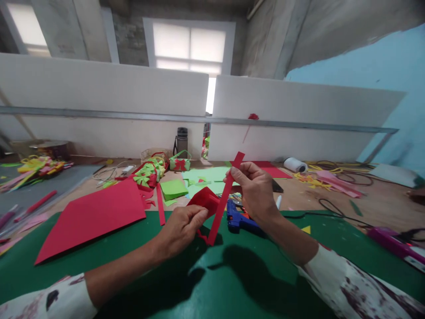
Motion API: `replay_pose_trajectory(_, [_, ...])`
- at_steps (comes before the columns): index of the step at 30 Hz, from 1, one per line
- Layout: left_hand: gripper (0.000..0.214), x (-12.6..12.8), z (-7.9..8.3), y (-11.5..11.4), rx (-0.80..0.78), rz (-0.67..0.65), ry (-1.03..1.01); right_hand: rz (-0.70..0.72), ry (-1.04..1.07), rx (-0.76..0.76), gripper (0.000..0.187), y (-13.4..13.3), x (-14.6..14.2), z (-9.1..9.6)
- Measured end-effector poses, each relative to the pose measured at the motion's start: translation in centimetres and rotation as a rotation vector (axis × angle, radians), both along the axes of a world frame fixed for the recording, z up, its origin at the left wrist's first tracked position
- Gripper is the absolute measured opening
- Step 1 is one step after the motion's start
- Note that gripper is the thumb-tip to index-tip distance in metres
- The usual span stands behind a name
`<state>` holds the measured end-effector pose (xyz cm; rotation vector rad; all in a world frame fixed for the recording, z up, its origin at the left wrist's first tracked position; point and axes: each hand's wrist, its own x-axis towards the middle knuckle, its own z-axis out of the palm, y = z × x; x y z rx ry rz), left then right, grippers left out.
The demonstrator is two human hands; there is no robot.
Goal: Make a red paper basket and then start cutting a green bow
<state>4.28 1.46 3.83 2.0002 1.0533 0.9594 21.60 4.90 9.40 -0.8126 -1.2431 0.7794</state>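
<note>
My left hand (pixel 183 228) pinches a small folded red paper piece (pixel 207 200), which looks like a little box or basket, though its far side is hidden. In my right hand (pixel 255 188) a long red paper strip (pixel 221 212) is gripped near its upper end. The strip slants down past the right side of the folded piece; whether the two touch I cannot tell. Just behind and below my right hand, a blue glue gun (pixel 237 219) lies on the green mat (pixel 212 292). Near my left hand lies another red strip (pixel 160 204).
A large red sheet (pixel 96 217) covers the mat's left side. Light green paper squares (pixel 173 189), a green paper basket (pixel 179 163) and a dark bottle (pixel 182 141) stand or lie farther back. At right are a purple power strip (pixel 396 246), a cable and a white roll (pixel 295 165).
</note>
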Motion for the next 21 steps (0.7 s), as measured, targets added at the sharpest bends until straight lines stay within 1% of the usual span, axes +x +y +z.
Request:
replay_pose_trajectory(3, [0.039, 1.1, 0.1, 0.0, -0.029, -0.126, -0.022, -0.011, 0.02, 0.007, 0.026, 0.1, 0.1, 0.0])
replay_pose_trajectory(5, [0.035, 1.8, 0.0, 0.2, -0.069, -0.142, -0.047, -0.027, 0.007, 0.024, 0.026, 0.2, 0.0, 0.0])
replay_pose_trajectory(9, [0.032, 2.7, -0.2, 0.8, -0.105, -0.098, -0.103, -0.064, -0.094, 0.069, 0.025, 0.2, 0.3, 0.0])
replay_pose_trajectory(11, [0.031, 2.7, -0.2, 1.1, -0.118, -0.055, -0.145, -0.075, -0.17, 0.09, 0.026, -0.1, 1.2, -0.3])
replay_pose_trajectory(13, [0.03, 2.4, 0.0, 1.6, -0.138, 0.01, -0.206, -0.079, -0.3, 0.096, 0.028, -0.6, 2.7, -1.2])
replay_pose_trajectory(14, [0.03, 2.1, 0.0, 1.9, -0.148, 0.049, -0.243, -0.085, -0.441, 0.082, 0.023, -0.8, 3.7, -1.9])
replay_pose_trajectory(15, [0.03, 1.8, 0.0, 2.2, -0.16, 0.088, -0.28, -0.173, -0.886, 0.085, 0.015, -0.9, 4.7, -2.9])
replay_pose_trajectory(16, [0.031, 1.4, 0.0, 2.6, -0.173, 0.124, -0.318, -0.28, -1.275, 0.072, 0.013, -0.8, 5.7, -4.1])
replay_pose_trajectory(17, [0.031, 1.1, -0.1, 3.0, -0.189, 0.158, -0.357, -0.307, -1.373, 0.038, 0.012, -0.7, 6.7, -5.3])
replay_pose_trajectory(19, [0.031, 0.6, -0.4, 3.8, -0.225, 0.208, -0.434, -0.29, -1.505, -0.015, 0.01, -0.2, 8.3, -7.6])
replay_pose_trajectory(20, [0.031, 0.5, -0.5, 4.2, -0.244, 0.224, -0.472, -0.271, -1.55, -0.028, 0.012, 0.2, 8.9, -8.6])
replay_pose_trajectory(21, [0.03, 0.4, -0.7, 4.5, -0.265, 0.235, -0.511, -0.251, -1.629, -0.039, 0.019, 0.5, 9.3, -9.3])
